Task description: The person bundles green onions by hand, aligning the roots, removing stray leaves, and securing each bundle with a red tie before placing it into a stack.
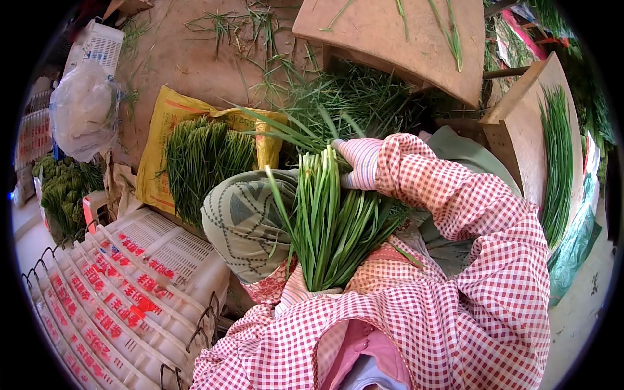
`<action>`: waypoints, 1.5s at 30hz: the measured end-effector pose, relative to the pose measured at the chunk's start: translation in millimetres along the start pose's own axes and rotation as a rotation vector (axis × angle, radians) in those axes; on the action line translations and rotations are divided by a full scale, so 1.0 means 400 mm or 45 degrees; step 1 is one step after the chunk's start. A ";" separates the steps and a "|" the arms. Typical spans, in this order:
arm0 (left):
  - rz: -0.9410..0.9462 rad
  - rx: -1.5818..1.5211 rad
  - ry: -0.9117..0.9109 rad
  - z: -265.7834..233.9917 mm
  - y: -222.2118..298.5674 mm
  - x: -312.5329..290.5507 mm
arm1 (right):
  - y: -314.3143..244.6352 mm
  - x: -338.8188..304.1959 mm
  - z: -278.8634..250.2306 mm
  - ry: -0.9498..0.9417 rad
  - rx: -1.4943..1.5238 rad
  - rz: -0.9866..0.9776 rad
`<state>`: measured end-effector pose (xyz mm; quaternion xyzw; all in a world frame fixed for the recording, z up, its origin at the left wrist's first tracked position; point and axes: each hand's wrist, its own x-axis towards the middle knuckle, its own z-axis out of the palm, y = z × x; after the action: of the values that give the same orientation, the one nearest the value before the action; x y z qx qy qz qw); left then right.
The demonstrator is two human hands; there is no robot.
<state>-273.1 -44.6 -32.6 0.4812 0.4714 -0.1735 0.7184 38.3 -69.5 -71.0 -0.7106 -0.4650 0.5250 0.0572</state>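
One bunch of long green leaves (331,227) lies before your checked smock (416,312), pale ends pointing away from you. Your gloved left hand (296,294) grasps its near end; your right hand (359,162) is beside the pale ends (whether its fingers close, you cannot tell). Farther left, more green bundles (208,156) rest on a yellow sack (153,156).

On my feed, the held green leaves (331,227) look smooth and faintly glossy, while the striped right glove (361,162) and checked smock (497,260) read as matt cloth. I see creased, slightly shiny plastic in the yellow sack (153,146), thin glossy film on the clear bag (84,117), smooth hard plastic on the white crate (194,255), dull wood on the table (396,32).
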 end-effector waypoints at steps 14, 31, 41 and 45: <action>-0.065 -0.090 0.078 -0.011 -0.010 0.024 | 0.281 0.185 -0.052 0.206 -0.461 0.458; -0.124 -0.135 0.045 -0.002 -0.022 0.012 | 0.007 0.083 -0.047 -0.259 -0.067 -0.406; -0.194 -0.073 -0.001 -0.013 -0.018 0.003 | -0.036 0.099 -0.007 -0.336 0.093 -0.258; -0.216 -0.065 -0.003 -0.021 -0.019 0.004 | -0.059 0.119 -0.005 -0.246 -0.321 -0.506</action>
<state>-281.9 -40.6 -38.8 0.4210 0.5139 -0.2223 0.7136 26.6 -21.4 -89.6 -0.5534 -0.6605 0.5068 0.0257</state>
